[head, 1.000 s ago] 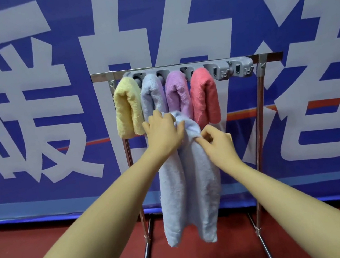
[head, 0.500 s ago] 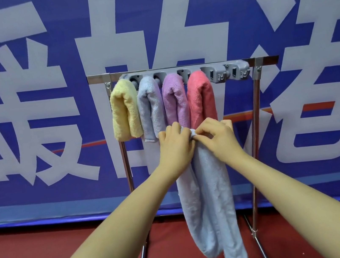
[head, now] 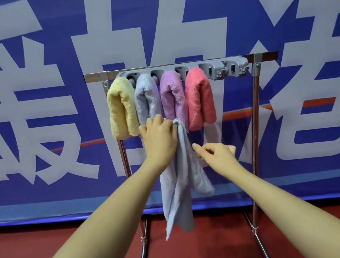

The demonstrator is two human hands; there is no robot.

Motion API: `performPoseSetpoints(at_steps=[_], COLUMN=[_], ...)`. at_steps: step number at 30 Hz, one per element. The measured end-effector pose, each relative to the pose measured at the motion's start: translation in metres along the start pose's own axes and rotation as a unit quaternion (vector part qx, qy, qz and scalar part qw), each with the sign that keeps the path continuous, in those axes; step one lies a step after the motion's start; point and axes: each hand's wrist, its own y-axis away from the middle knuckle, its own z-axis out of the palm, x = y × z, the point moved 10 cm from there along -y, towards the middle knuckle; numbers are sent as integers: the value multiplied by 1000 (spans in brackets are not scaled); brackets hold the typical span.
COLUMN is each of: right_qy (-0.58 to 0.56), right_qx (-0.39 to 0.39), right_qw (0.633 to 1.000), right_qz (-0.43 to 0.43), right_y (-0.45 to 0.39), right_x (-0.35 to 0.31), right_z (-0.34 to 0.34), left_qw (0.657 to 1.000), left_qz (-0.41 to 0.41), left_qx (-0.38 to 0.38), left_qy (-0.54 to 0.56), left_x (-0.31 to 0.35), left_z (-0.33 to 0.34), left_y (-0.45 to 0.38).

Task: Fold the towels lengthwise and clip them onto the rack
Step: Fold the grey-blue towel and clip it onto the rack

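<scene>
Gripping the top of a pale blue towel [head: 177, 185] in the curled fingers of the left hand [head: 159, 140], a person stands before a steel rack [head: 254, 120] while the cloth hangs in loose, uneven folds below the fist. The right hand [head: 217, 154] sits just beside the hanging cloth at mid-height, fingers loosely bent with the forefinger and thumb reaching toward its edge; whether they actually pinch the fabric cannot be told. Four towels are already clipped along the left end of the rack's grey clip bar [head: 187, 73]: yellow towel [head: 122, 109], light blue towel [head: 146, 98], purple towel [head: 173, 96] and coral towel [head: 199, 97], each doubled over. Two clips [head: 225, 69] at the bar's right end appear free. By the look of it, the lengthwise fold is still in hand, the cloth being bunched rather than squared. The next move likely calls for the right hand to gather the loose edges into a neat strip, then lift the doubled middle into the nearest free clip beside the coral towel.
</scene>
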Motion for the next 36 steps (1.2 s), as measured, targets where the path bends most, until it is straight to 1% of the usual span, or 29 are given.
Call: performPoseSetpoints(at_steps=[5, 10, 13, 16, 19, 21, 23, 25, 27, 29, 32, 34, 36], right_qy=[-36, 37, -22, -55, -127, -168, -197, -213, -231, -255, -238, -242, -261], right_qx=[2, -38, 2, 27, 64, 83, 92, 92, 81, 57, -10, -52, -59], right_qw=[999, 997, 998, 997, 990, 982, 976, 973, 970, 965, 970, 968, 962], right_qz=[-41, -52, -52, -37, -22, -12, -3, 0, -6, -19, -43, -48, -46], right_y=[6, 5, -2, -8, -18, -22, -24, -25, -24, -24, -24, -21, -21], right_x=[-30, -36, -35, -38, -39, -37, -34, -31, -31, -33, -43, -50, -54], right_z=[11, 30, 20, 6, -11, -19, -26, -32, -35, -31, -13, -1, 2], left_qw=[1000, 999, 999, 997, 991, 987, 982, 979, 982, 982, 968, 960, 954], left_qz=[-22, -39, -33, -33, -16, 1, -10, -30, -25, 9, 63, 90, 94], left_qx=[-3, 1, -24, -73, -129, -151, -168, -174, -160, -144, -132, -126, -128], left_qy=[-19, -13, -23, -16, 17, 57, 91, 98, 95, 120, 203, 234, 256], left_x=[-9, -16, -16, -21, -19, -10, -6, -9, -12, -6, 12, 22, 23], left_z=[-4, -10, -5, 8, 25, 29, 31, 32, 29, 23, 16, 13, 13], left_y=[-5, -12, -12, -6, 7, 16, 20, 18, 13, 9, 6, 7, 8])
